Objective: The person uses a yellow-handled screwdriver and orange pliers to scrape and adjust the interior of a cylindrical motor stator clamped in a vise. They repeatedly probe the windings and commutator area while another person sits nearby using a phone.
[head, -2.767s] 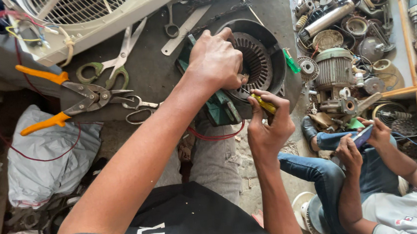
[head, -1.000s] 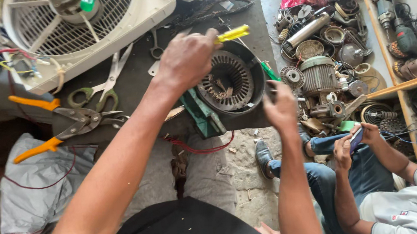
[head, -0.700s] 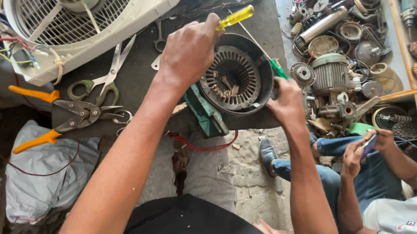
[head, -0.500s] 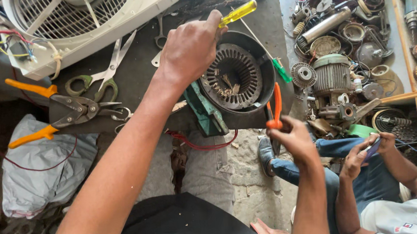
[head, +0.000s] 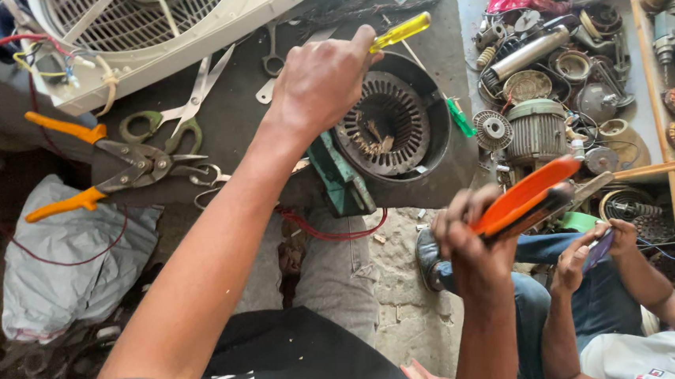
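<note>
Screwdriver [head: 398, 32]: yellow see-through handle, held in left hand [head: 322, 80]; handle pokes out past the thumb toward the worktop's far edge, shaft hidden behind the fist.
Left grip: closed tight round the screwdriver, fist hovering just over the near-left rim of the motor stator [head: 385, 131].
Right grip: right hand [head: 472, 239] wrapped round orange-handled pliers [head: 524, 200], fingers curled shut on the handles; pliers' nose hidden.
Change since half a second ago: pliers were upright beside the stator's right edge; now lifted off, swung nearly level, handles pointing right, off the worktop's near edge. Left fist and screwdriver about where they were.
Change since 2.8 s ago: screwdriver was in the right hand, left palm flat on the stator; now swapped to the left.
Stator: round, dark, slotted core, at the worktop's near-right corner [head: 433, 195]; below and right of the left fist, up and left of the right hand, well apart from the pliers.
Beside stator: green block [head: 341, 177] touching its left side.
Worktop's left side: tin snips [head: 106, 166] with orange handles, scissors [head: 178, 117], white box fan [head: 175, 19] at the far-left edge.
Lower right: another person's hands on a phone [head: 599, 250].
</note>
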